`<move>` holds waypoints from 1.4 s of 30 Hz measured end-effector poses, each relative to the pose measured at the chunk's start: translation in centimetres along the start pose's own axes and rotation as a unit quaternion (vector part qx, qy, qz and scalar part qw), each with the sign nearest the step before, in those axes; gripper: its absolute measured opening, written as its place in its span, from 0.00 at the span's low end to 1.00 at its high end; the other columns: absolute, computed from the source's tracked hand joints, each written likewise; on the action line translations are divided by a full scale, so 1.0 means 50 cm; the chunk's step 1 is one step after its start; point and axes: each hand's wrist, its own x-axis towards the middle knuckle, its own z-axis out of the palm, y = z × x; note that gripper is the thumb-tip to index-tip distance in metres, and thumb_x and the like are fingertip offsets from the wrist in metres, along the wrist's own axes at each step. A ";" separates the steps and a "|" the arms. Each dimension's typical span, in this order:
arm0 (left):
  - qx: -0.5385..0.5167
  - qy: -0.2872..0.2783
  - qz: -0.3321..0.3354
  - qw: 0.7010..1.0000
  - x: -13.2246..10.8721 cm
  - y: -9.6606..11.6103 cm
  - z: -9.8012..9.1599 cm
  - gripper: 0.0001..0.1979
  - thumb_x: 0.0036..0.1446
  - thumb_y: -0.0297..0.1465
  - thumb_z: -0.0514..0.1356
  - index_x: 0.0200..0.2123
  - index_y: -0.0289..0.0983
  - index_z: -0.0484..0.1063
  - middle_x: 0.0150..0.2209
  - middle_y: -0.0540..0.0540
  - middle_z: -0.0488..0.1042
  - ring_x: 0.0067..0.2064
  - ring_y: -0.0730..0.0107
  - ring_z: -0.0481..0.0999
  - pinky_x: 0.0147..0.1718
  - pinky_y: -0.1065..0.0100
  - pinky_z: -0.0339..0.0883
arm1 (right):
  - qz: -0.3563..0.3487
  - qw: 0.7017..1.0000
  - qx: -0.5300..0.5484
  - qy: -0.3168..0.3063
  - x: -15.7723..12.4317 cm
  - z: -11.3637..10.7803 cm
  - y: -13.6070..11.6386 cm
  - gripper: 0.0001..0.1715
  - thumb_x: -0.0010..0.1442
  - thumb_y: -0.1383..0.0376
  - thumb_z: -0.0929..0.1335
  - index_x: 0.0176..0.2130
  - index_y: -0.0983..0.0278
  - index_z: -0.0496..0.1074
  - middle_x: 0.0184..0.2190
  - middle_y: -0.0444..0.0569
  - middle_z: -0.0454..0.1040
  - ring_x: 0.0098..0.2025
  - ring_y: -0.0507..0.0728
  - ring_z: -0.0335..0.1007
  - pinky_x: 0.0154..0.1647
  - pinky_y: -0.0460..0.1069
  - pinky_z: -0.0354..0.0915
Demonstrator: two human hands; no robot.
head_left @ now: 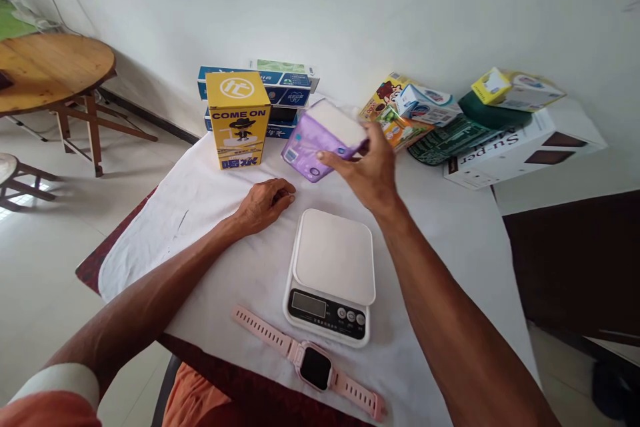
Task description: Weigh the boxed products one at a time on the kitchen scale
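My right hand (pixel 367 167) grips a purple tissue pack (pixel 317 143) by its right end, thumb in front, beyond the scale. Resting on the white cloth, my left hand (pixel 267 205) has its fingers curled; whether anything is inside them is hidden. It lies just in front of a yellow box (pixel 239 130) marked "COME ON". A white digital scale (pixel 334 257) with a blank display lies between my forearms, nothing on its plate. Nearer to me is a pink smartwatch (pixel 315 365), its strap spread out.
Blue boxes (pixel 290 97) stand behind the yellow box. At the back right are a white carton (pixel 530 147), a green package (pixel 445 140), a blue and white box (pixel 427 105) and other cartons. A round wooden table (pixel 55 67) and stool (pixel 7 170) stand at the left.
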 end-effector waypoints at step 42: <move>0.035 -0.013 -0.055 0.998 0.007 0.018 -0.004 0.19 0.64 0.43 0.58 0.47 0.35 0.77 0.33 0.46 0.78 0.31 0.68 0.73 0.31 0.68 0.66 | 0.156 0.967 0.026 0.201 -0.177 -0.229 0.216 0.33 0.43 0.52 0.80 0.44 0.60 0.68 0.42 0.49 0.77 0.45 0.62 0.76 0.47 0.59 0.74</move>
